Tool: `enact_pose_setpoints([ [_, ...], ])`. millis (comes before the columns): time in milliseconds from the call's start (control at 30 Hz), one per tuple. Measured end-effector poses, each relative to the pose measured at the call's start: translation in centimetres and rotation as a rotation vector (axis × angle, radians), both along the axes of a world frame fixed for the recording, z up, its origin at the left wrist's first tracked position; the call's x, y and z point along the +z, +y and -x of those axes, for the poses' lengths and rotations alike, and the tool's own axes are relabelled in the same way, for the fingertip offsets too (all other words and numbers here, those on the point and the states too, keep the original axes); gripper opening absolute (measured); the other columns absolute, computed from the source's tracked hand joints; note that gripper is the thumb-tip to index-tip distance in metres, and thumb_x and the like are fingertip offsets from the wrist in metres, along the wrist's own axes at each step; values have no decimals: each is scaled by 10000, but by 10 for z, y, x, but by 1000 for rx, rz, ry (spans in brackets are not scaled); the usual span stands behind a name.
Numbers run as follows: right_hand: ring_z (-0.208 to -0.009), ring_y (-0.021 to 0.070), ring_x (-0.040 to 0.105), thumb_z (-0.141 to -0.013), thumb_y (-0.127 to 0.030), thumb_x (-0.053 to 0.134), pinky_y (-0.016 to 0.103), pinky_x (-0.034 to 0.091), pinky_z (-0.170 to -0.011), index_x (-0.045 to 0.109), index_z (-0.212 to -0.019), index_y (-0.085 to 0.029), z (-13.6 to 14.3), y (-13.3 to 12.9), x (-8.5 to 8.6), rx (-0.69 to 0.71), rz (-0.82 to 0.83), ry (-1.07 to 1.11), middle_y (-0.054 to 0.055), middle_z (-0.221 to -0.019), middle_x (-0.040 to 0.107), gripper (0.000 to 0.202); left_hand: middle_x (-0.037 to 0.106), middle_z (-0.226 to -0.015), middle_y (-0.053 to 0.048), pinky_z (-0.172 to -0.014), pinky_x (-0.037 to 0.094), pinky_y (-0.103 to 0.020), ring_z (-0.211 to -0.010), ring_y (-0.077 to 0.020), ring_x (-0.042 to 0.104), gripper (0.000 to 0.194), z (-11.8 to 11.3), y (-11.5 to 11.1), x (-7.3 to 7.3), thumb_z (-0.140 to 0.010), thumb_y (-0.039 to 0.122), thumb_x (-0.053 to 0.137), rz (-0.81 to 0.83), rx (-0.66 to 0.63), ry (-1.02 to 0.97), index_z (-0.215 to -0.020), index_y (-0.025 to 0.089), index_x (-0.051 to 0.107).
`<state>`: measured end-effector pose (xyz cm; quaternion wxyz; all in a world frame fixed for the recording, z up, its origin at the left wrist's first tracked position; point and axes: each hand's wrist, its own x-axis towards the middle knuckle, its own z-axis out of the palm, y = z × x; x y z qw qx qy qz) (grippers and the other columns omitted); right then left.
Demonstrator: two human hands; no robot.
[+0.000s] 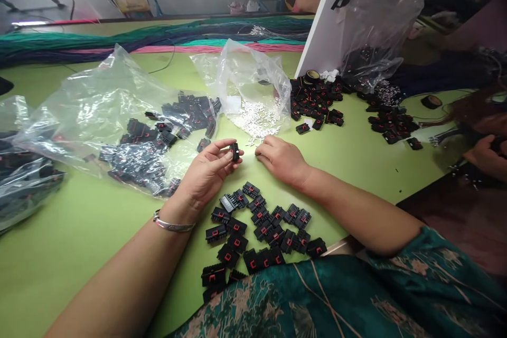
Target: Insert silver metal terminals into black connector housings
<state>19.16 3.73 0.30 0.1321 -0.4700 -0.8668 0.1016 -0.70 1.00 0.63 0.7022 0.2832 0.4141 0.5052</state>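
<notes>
Between the thumb and fingers of my left hand (212,171) is a black plastic connector housing (234,152), with a small white spot on its face. My right hand (283,161) rests close by at the near edge of the small white plastic pieces (259,119), its fingers curled together. Whatever the right fingertips pinch, if anything, is hidden. The white pieces spill from an open clear bag (253,63). Below my hands lies a loose group of black connector housings (263,215) with red clips.
A large clear bag (91,105) of black housings lies on the left. More housings (317,97) are heaped right of the white pieces beside a white panel (322,24). Bundled wires (158,34) cross the back. Another person's hand (489,156) shows at far right.
</notes>
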Motion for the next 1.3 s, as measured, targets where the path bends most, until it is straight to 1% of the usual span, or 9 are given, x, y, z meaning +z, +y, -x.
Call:
enact_pose_setpoints([
  [167, -864, 213, 520, -933, -153, 473, 316, 323, -629, 653, -892, -145, 3, 3, -3, -6, -36, -63, 119, -967, 613, 186, 742, -949, -106, -690, 516, -224, -756, -125, 661, 373, 2, -2, -3, -721, 158, 801, -20, -88, -28, -1072, 152, 675],
  [300, -842, 178, 536, -905, -140, 500, 303, 407, -728, 622, -864, -165, -1, -1, 4, 37, 72, 356, 72, -921, 602, 131, 740, -967, -114, -708, 524, -229, -763, -127, 666, 366, 0, -4, -5, -745, 166, 787, -34, -130, -41, -1092, 148, 672],
  [400, -836, 153, 554, -906, -201, 528, 295, 442, -776, 614, -842, -177, 0, -8, 13, 56, 262, 684, 37, -871, 606, 110, 733, -914, -76, -702, 531, -221, -726, -115, 663, 349, -4, -6, -6, -739, 166, 792, -54, -148, -45, -1070, 149, 683],
  [567, -810, 136, 575, -883, -275, 571, 292, 467, -779, 629, -875, -159, 9, -16, 12, 21, 522, 926, 23, -855, 619, 130, 717, -890, -45, -707, 546, -218, -708, -102, 656, 345, -10, -9, -7, -733, 176, 801, -81, -194, -60, -1061, 150, 695],
  [700, -786, 135, 577, -865, -283, 587, 290, 477, -760, 634, -864, -158, 12, -17, 7, -4, 540, 952, 20, -847, 618, 133, 721, -892, -46, -718, 548, -221, -718, -105, 658, 316, -12, -11, -6, -737, 170, 797, -92, -212, -88, -1039, 153, 701],
  [1000, -782, 134, 540, -856, -153, 542, 274, 437, -730, 616, -782, -166, 14, -22, 12, 6, 241, 783, 19, -811, 585, 104, 720, -911, -50, -715, 542, -214, -732, -100, 647, 311, -13, -11, -7, -736, 169, 796, -103, -198, -74, -1033, 155, 705],
  [1100, -804, 139, 539, -853, -142, 536, 280, 438, -744, 600, -774, -174, 15, -23, 12, 7, 214, 768, 19, -817, 580, 107, 718, -921, -50, -717, 539, -213, -754, -103, 647, 305, -13, -12, -8, -741, 174, 793, -113, -184, -65, -1033, 162, 705],
  [1200, -790, 133, 527, -823, -162, 565, 271, 448, -709, 574, -789, -179, 16, -24, 10, -53, 278, 842, 9, -812, 549, 39, 718, -907, -47, -715, 538, -217, -754, -107, 646, 302, -13, -12, -8, -741, 181, 792, -120, -184, -47, -1030, 169, 705],
  [1300, -645, 95, 479, -780, -216, 619, 227, 425, -551, 529, -859, -190, 18, -23, 9, -152, 542, 996, -34, -760, 492, 122, 720, -904, -43, -714, 544, -232, -770, -120, 652, 284, -13, -13, -7, -750, 197, 787, -172, -174, 8, -1023, 178, 708],
])
